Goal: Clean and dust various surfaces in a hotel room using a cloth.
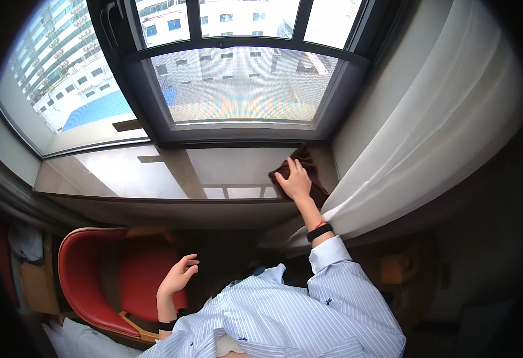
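My right hand [295, 180] lies with its fingers spread on a dark brown cloth [319, 190], pressing it against the right end of a glossy stone windowsill [178, 172]. Part of the cloth is hidden under the palm; one corner sticks out towards the window frame. In the air over the seat of a red chair [143, 268], my left hand [177, 276] hangs with loosely bent fingers and nothing in them. The sill reflects the bright window and its bars.
A dark-framed window [239, 134] with an insect screen [243, 89] rises behind the sill. On the right, a sheer white curtain [405, 156] hangs close to my right forearm. The red chair has wooden arms. White fabric [91, 338] lies at the lower left.
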Demonstrator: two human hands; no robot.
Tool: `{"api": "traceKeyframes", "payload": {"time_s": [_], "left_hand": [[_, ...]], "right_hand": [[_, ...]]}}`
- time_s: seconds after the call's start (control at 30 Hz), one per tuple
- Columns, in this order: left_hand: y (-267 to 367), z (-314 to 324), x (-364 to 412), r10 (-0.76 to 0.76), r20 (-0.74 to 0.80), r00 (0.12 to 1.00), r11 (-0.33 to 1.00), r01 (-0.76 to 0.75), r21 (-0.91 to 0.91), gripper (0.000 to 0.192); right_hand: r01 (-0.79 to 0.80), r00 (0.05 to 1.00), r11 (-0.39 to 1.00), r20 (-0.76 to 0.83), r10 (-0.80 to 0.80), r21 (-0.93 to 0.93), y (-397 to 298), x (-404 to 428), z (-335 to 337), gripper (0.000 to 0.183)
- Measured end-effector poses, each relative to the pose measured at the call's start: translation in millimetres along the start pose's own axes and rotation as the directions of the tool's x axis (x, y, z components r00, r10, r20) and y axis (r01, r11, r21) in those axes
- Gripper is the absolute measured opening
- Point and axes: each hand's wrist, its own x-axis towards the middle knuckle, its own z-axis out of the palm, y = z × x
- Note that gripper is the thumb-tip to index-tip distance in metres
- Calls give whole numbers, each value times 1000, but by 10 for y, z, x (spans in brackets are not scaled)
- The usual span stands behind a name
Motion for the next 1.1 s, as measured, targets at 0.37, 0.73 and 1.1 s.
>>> {"api": "traceKeyframes", "payload": {"time_s": [0.37, 0.73, 1.1], "left_hand": [[100, 208, 127, -73, -108, 992, 996, 66, -67, 39], [3, -205, 279, -62, -81, 995, 995, 56, -82, 39], [315, -1106, 624, 108, -92, 990, 994, -108, -1, 36]], "right_hand": [[-117, 980, 992, 159, 121, -36, 367, 187, -285, 64], [-451, 885, 874, 40, 464, -179, 565, 512, -328, 59], [30, 985, 999, 169, -34, 29, -1422, 240, 746, 55]]}}
